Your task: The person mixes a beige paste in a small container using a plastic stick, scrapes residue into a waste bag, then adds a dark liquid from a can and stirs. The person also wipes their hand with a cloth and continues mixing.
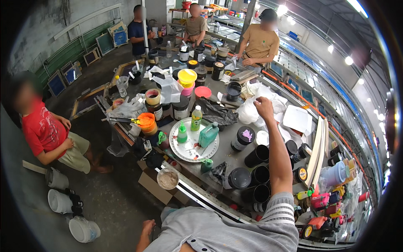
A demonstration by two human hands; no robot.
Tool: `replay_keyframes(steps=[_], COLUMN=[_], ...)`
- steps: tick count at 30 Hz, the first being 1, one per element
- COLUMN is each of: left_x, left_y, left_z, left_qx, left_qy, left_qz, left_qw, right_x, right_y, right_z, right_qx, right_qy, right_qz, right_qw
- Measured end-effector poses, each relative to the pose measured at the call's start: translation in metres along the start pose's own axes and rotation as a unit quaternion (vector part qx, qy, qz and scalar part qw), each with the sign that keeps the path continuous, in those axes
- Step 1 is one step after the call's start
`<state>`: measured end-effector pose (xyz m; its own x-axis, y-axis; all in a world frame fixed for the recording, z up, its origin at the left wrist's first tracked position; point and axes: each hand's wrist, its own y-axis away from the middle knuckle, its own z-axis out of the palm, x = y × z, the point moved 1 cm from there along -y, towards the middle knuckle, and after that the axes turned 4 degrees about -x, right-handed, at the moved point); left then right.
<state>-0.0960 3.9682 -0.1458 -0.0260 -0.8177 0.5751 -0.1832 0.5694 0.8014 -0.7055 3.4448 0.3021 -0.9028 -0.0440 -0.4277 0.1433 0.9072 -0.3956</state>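
My right arm stretches far over the cluttered table, and my right hand (pixel 263 107) is closed above a bunched white plastic bag (pixel 247 112). Whatever lies between its fingers is hidden. Low at my left side hangs my left hand (pixel 147 227), loosely curled, with nothing visible in it. Left of my right forearm stand a black jar with purple on its lid (pixel 242 138) and several open black tubs (pixel 257 156). A round white tray (pixel 184 153) carries a green squeeze bottle (pixel 182 133), a yellow-green drink bottle (pixel 196 118) and a green jug (pixel 208 134).
An orange-smeared tub (pixel 147 122) and a yellow tub (pixel 187 77) stand farther left. A bowl of beige paste (pixel 168 179) sits at the near edge. Wooden strips (pixel 317 153) lie at right. One person in red (pixel 48 130) stands left; several others are across the table.
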Motion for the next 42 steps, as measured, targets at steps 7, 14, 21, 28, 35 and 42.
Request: replay_keyframes(steps=[7,14,21,28,35,42], left_x=[-0.021,-0.067,0.004,0.002,-0.065,-0.06], left_y=[0.096,0.042,0.05,0.03,0.018,0.06], left_z=[0.013,0.003,0.0,-0.005,-0.013,-0.001], left_qx=[0.091,-0.029,0.002,0.002,0.064,0.099], left_qy=[0.039,0.205,0.12,0.045,0.158,0.064], left_qz=[-0.058,-0.062,-0.015,-0.025,-0.073,-0.092], left_qw=[0.993,0.976,0.993,0.999,0.983,0.989], right_x=[0.015,0.015,0.014,0.07,0.069,0.12], right_y=[-0.017,-0.015,0.005,0.003,-0.038,-0.099], right_z=[-0.004,0.012,0.027,0.028,0.041,0.083], right_qx=[-0.09,-0.121,-0.114,-0.02,0.066,-0.163], right_qy=[0.052,0.047,0.059,-0.146,-0.395,-0.481], right_qz=[0.059,0.077,0.054,0.172,0.29,0.274], right_qw=[0.993,0.989,0.99,0.974,0.869,0.817])
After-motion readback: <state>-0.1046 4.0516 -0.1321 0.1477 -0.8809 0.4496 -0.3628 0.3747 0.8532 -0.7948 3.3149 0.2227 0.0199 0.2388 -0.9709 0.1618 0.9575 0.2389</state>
